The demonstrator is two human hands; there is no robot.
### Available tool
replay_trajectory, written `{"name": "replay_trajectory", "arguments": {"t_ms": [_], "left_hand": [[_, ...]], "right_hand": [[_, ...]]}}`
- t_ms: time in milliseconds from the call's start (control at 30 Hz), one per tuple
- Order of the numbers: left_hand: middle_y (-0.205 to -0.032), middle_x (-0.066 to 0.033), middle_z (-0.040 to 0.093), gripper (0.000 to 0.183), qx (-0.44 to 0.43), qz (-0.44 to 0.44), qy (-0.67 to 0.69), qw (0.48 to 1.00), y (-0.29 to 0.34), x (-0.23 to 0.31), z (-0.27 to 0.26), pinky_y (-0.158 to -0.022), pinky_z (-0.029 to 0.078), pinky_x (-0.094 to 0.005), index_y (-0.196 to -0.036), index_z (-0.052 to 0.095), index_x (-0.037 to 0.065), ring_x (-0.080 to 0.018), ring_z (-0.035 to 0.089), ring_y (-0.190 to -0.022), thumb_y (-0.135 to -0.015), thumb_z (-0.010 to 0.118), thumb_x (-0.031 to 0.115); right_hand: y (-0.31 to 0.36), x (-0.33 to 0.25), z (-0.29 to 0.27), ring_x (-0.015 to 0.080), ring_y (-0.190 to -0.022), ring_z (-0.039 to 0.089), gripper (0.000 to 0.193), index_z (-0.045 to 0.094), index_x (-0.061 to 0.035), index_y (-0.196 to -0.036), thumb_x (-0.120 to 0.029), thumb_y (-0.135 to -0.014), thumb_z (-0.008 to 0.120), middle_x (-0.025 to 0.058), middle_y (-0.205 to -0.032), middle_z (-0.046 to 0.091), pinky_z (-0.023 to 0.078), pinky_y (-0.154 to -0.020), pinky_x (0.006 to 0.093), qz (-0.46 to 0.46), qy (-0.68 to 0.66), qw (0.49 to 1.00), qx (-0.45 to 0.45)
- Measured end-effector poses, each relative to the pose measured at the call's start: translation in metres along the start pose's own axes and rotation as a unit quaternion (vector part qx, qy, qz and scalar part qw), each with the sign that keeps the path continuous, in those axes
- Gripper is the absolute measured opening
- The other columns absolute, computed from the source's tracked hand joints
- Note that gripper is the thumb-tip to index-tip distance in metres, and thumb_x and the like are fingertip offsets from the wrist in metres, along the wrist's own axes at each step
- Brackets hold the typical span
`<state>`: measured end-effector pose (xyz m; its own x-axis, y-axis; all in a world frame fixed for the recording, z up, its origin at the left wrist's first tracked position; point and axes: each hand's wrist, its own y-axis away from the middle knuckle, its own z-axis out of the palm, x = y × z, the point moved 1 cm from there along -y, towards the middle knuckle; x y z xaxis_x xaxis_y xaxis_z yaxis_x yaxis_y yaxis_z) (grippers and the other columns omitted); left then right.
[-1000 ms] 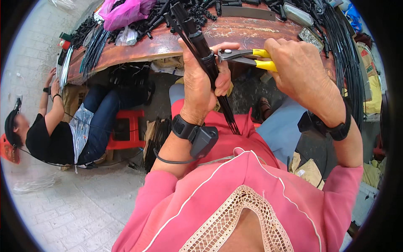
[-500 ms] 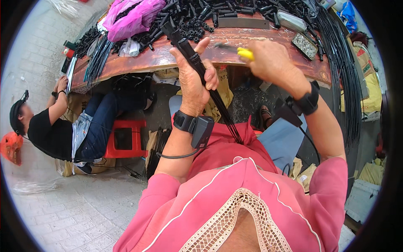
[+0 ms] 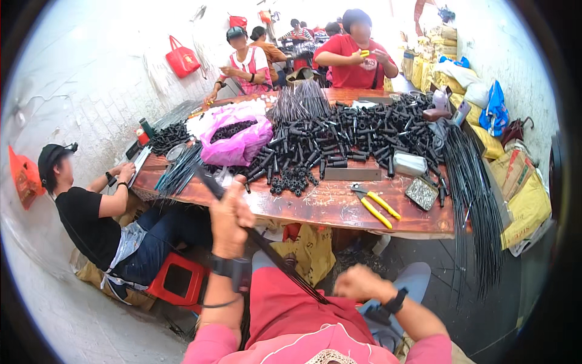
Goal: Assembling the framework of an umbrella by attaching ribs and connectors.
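Two hands show low in the frame. Left of centre, the left hand (image 3: pixel 229 219) is closed around a bundle of thin black rods (image 3: pixel 267 249), which runs diagonally from the desk (image 3: pixel 327 203) edge above that hand down toward the lap at lower centre. Lower right of centre, the right hand (image 3: pixel 357 282) is curled into a loose fist just right of the bundle's lower end; whether it grips anything cannot be told. Yellow-handled pliers (image 3: pixel 377 204) lie on the desk, right of centre, well apart from both hands.
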<state>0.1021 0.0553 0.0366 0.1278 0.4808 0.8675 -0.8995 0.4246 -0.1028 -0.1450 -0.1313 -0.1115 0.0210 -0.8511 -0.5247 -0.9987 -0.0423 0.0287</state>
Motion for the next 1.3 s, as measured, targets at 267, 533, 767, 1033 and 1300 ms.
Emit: {"name": "replay_trajectory", "arguments": {"t_ms": [267, 533, 767, 1033, 1300], "left_hand": [[-0.052, 0.0073, 0.030, 0.037, -0.103, 0.180, 0.303, 0.930, -0.021, 0.111, -0.033, -0.037, 0.023, -0.0232, -0.111, 0.066, 0.011, -0.0048, 0.026, -0.037, -0.101, 0.046, 0.041], [-0.053, 0.0085, 0.032, 0.031, 0.001, -0.227, 0.402, 0.887, 0.046, -0.101, 0.043, -0.046, 0.031, -0.0240, -0.093, 0.068, 0.018, -0.0048, 0.031, -0.045, -0.091, 0.061, 0.048], [-0.084, -0.0141, 0.070, 0.065, -0.215, -0.553, 0.011, 0.805, 0.140, -0.142, 0.025, -0.078, 0.053, -0.0448, -0.120, 0.059, 0.004, -0.0303, 0.069, -0.090, -0.092, 0.049, 0.062], [-0.093, -0.0050, 0.066, 0.046, -0.230, 0.057, -0.232, 0.943, 0.063, -0.070, 0.092, -0.072, 0.049, -0.0249, -0.117, 0.059, 0.000, -0.0101, 0.062, -0.080, -0.102, 0.045, 0.040], [-0.085, -0.0010, 0.061, 0.029, -0.206, 0.046, -0.071, 0.975, 0.037, -0.058, 0.127, -0.061, 0.051, -0.0218, -0.118, 0.056, 0.004, -0.0074, 0.060, -0.068, -0.097, 0.059, 0.025]], "right_hand": [[0.011, 0.020, 0.074, 0.0397, -0.093, 0.065, 0.035, 0.066, -0.0084, -0.109, -0.033, -0.087, 0.058, 0.0216, -0.098, 0.068, 0.052, -0.081, 0.0462, 0.115, 0.001, 0.973, -0.199], [-0.017, -0.072, -0.043, 0.0228, -0.097, 0.067, 0.056, 0.046, -0.0002, -0.135, -0.001, -0.082, 0.065, 0.0142, -0.126, 0.056, 0.056, -0.069, 0.0265, -0.124, -0.540, 0.780, 0.291], [-0.003, -0.049, -0.087, 0.0135, -0.066, 0.068, 0.022, 0.069, 0.0015, -0.095, -0.020, -0.088, 0.067, 0.0064, -0.087, 0.068, 0.048, -0.045, 0.0227, 0.137, -0.422, 0.862, 0.246], [-0.024, -0.032, -0.080, 0.0162, -0.050, 0.064, 0.029, 0.063, 0.0003, -0.086, -0.028, -0.083, 0.070, 0.0068, -0.073, 0.064, 0.045, -0.036, 0.0256, 0.220, -0.337, 0.914, 0.055], [-0.029, -0.033, -0.039, 0.0150, -0.051, 0.062, 0.033, 0.064, 0.0012, -0.089, -0.030, -0.082, 0.072, 0.0066, -0.071, 0.063, 0.049, -0.041, 0.0287, 0.168, -0.313, 0.934, -0.034]]}}
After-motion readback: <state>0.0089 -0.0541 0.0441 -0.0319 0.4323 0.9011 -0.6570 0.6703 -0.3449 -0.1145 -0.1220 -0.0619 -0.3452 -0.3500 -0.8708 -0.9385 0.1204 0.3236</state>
